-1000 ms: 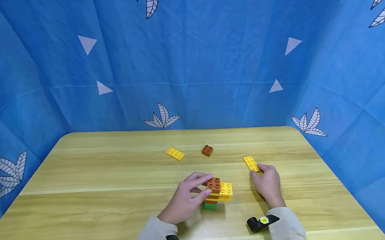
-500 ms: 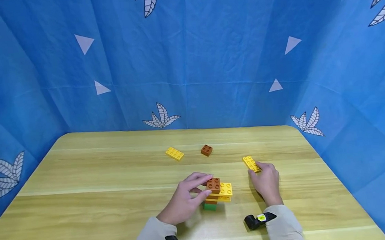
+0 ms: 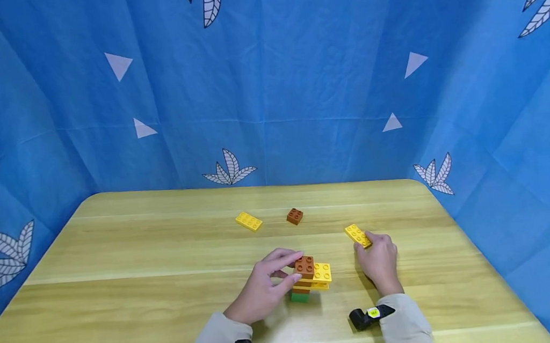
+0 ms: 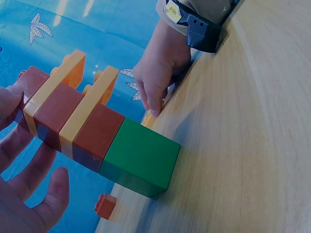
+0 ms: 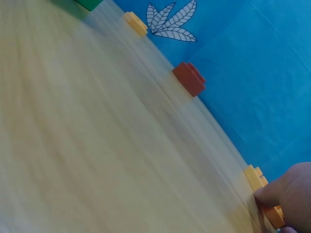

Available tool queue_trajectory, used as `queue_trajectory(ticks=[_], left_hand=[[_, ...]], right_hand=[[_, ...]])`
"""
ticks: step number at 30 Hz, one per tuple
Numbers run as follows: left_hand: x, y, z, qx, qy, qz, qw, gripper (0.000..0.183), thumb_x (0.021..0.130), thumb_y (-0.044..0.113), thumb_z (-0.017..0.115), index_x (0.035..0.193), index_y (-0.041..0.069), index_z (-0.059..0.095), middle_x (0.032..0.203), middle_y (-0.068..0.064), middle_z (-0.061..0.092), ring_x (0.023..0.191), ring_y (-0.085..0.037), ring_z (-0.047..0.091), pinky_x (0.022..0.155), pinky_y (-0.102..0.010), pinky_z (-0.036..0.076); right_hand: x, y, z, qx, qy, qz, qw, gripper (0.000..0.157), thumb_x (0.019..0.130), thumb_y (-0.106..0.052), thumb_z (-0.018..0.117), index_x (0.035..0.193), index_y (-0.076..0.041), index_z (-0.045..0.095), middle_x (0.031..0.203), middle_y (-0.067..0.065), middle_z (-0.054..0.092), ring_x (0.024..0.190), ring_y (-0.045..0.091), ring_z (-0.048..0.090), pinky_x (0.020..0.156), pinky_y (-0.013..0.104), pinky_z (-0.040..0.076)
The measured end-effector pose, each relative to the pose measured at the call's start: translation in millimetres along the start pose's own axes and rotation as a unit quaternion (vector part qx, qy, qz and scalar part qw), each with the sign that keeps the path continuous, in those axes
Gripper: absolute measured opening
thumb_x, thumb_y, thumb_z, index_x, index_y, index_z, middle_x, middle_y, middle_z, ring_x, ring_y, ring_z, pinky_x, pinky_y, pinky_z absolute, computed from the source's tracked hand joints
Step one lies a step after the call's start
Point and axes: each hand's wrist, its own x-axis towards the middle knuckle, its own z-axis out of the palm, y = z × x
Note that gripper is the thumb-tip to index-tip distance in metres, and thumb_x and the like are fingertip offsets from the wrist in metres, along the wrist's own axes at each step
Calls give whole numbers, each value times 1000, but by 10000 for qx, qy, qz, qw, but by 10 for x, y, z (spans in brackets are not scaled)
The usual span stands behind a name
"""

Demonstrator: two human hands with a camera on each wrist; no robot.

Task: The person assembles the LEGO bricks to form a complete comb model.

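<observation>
My left hand grips the top of a small tower of toy building bricks, thumb and fingertips at either side of its uppermost brown brick. Below that, two yellow plates alternate with brown bricks, and a green brick forms the base on the table. Both plates jut out to the right. Over to the right, my right hand pinches the near end of a loose yellow plate lying studs up; its fingers partly cover that plate in the right wrist view.
Farther back on the wooden table lie another yellow plate and a single brown brick. A blue curtain with leaf prints hangs behind the table's back edge and along its sides.
The head view shifts very slightly. Both hands keep their places, the left at the tower and the right at the loose yellow plate.
</observation>
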Motion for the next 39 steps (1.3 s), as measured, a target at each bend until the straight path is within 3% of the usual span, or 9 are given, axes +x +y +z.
queue_trajectory(ticks=[15, 21, 24, 27, 29, 34, 39], left_hand=[[-20, 1, 33, -10, 14, 27, 10000, 43, 92, 16, 62, 133, 14, 54, 128, -6, 55, 111, -16, 55, 85, -26, 52], [-6, 9, 23, 66, 13, 39, 10000, 42, 92, 18, 61, 133, 15, 54, 128, -2, 55, 110, -14, 55, 85, -27, 52], [-13, 15, 18, 29, 7, 44, 10000, 42, 92, 17, 61, 133, 14, 54, 128, -6, 55, 110, -15, 55, 85, -28, 52], [-30, 16, 14, -3, 17, 36, 10000, 42, 92, 17, 62, 133, 14, 54, 128, -7, 55, 110, -15, 55, 85, -28, 52], [-34, 16, 10, 40, 48, 49, 10000, 42, 92, 18, 62, 133, 15, 54, 128, -5, 55, 110, -15, 55, 86, -27, 51], [-12, 20, 15, 57, 98, 14, 9999, 42, 92, 17, 62, 133, 18, 55, 128, -5, 55, 111, -15, 55, 86, -26, 51], [-4, 44, 30, -37, 85, -83, 9999, 42, 91, 14, 62, 133, 18, 55, 129, -7, 54, 111, -16, 55, 86, -26, 51]], right_hand=[[-59, 48, -23, 2, -99, 20, 9999, 43, 87, -13, 62, 123, 10, 56, 115, 32, 56, 110, 43, 48, 91, 51, 35], [-65, 7, -72, 427, -286, 86, 9986, 43, 90, -15, 60, 126, 7, 54, 118, 31, 53, 110, 43, 49, 92, 51, 38], [-83, -44, -142, 933, -582, 164, 9938, 42, 92, -15, 59, 128, 7, 54, 116, 28, 54, 102, 35, 53, 84, 39, 46], [-99, -140, -262, 1547, -1008, 215, 9826, 42, 93, -15, 59, 130, 4, 53, 117, 23, 54, 98, 27, 54, 74, 22, 47], [-104, -223, -359, 1877, -1201, 93, 9748, 42, 94, -16, 58, 131, 3, 52, 120, 21, 54, 102, 26, 55, 75, 16, 48], [-131, -405, -563, 2142, -1435, -303, 9657, 43, 95, -20, 58, 133, -2, 52, 124, 17, 52, 108, 28, 54, 80, 19, 50], [-191, -519, -683, 2107, -1605, -440, 9633, 42, 94, -19, 59, 133, -4, 53, 123, 16, 51, 102, 27, 56, 73, 18, 51]])
